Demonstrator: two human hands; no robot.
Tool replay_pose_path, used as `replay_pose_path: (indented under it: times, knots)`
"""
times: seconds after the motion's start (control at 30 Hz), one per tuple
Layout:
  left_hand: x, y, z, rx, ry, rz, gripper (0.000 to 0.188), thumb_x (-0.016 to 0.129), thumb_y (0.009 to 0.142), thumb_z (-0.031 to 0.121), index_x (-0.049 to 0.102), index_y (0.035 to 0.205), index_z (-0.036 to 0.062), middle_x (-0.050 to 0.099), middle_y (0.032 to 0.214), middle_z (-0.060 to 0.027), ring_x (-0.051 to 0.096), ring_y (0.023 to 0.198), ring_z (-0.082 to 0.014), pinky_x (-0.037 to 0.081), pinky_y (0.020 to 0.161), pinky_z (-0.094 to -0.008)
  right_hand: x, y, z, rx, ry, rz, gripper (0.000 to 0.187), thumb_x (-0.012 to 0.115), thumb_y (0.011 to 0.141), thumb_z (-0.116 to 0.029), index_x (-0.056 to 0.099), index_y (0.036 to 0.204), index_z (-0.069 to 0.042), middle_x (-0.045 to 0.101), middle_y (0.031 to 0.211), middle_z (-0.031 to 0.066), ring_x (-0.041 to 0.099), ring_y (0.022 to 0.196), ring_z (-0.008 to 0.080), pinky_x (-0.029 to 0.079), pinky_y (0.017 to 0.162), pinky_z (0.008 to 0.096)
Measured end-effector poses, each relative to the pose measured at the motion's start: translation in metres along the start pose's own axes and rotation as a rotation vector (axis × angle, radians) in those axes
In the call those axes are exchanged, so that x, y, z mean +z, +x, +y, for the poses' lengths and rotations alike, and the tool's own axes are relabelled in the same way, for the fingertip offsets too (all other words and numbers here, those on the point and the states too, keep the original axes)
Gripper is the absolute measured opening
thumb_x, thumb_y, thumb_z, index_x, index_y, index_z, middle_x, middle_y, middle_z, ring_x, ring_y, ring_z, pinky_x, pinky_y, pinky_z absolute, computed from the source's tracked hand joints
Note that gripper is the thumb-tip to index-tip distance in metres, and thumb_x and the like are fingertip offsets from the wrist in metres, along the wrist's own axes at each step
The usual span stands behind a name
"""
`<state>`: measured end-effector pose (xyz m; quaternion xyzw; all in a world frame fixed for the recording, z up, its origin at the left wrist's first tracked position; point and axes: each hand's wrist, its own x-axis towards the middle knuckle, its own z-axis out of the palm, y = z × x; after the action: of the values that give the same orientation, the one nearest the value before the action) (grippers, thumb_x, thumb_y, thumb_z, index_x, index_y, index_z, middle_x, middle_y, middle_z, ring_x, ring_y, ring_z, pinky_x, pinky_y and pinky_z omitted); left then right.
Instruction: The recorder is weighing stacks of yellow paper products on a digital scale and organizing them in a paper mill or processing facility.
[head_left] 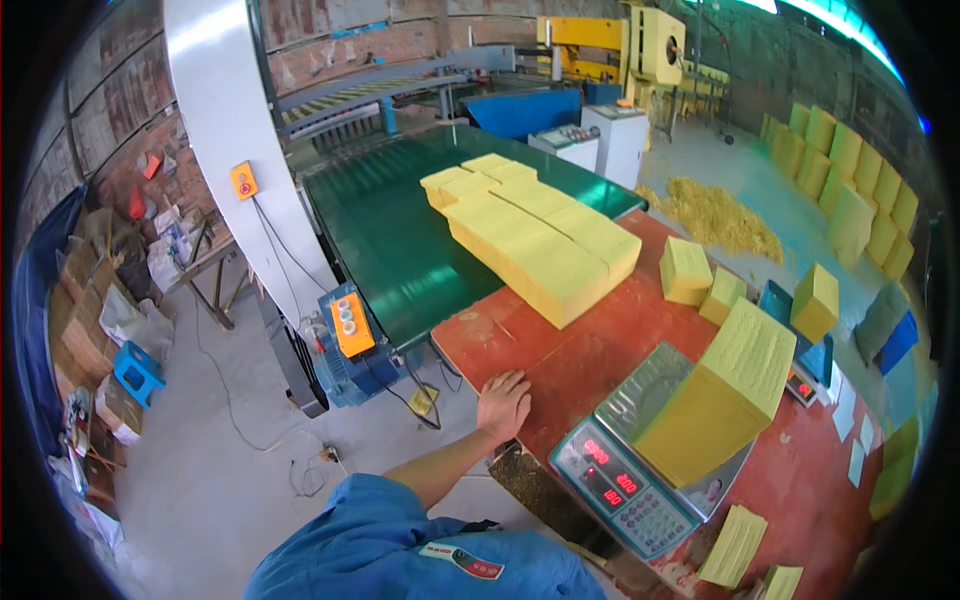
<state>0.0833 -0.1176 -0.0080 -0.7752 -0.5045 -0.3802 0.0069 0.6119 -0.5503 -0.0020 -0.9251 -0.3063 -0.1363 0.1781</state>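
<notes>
My left hand [503,405] rests on the near edge of a red tabletop [480,330], its fingers laid on the surface and holding nothing. To its right a digital scale [625,495] with a lit red display and a keypad bears a tall block of yellow paper [715,395]. Beyond the hand, long stacks of yellow paper [545,245] lie partly on the red tabletop and partly on a green conveyor belt [400,250]. Of my right hand nothing shows.
Smaller yellow paper blocks [686,272] and a second scale [803,385] stand at the table's right. An orange button box [350,322] sits on a blue motor to the left. Cables [225,400] and a blue stool [138,373] are on the floor. Yellow stacks [845,150] line the far right.
</notes>
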Motion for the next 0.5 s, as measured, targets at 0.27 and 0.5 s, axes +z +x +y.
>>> replay_pose_path:
  times: [0.27, 0.5]
  knots:
    - [0.008, 0.007, -0.035, 0.036, 0.27, 0.044, 0.03, 0.05, 0.093, 0.021, 0.068, 0.11, 0.0057, 0.064, 0.126, -0.0135, 0.056, 0.121, -0.0326, 0.039, 0.103, -0.0487, 0.032, 0.037, -0.026, -0.113, 0.243, 0.106, 0.027, 0.051, 0.09, -0.004, 0.065, 0.113, -0.001, 0.063, 0.109, 0.0199, 0.059, 0.102, 0.0385, 0.047, 0.09, 0.0445]
    - [0.015, 0.008, -0.025, 0.032, 0.115, 0.014, 0.032, 0.048, 0.098, 0.025, 0.07, 0.113, 0.0075, 0.064, 0.128, -0.0103, 0.056, 0.12, -0.0305, 0.039, 0.104, -0.044, 0.021, 0.027, -0.019, -0.073, 0.011, 0.076, 0.029, 0.051, 0.088, -0.001, 0.066, 0.112, -0.004, 0.063, 0.116, 0.0159, 0.058, 0.111, 0.0349, 0.046, 0.097, 0.0421]
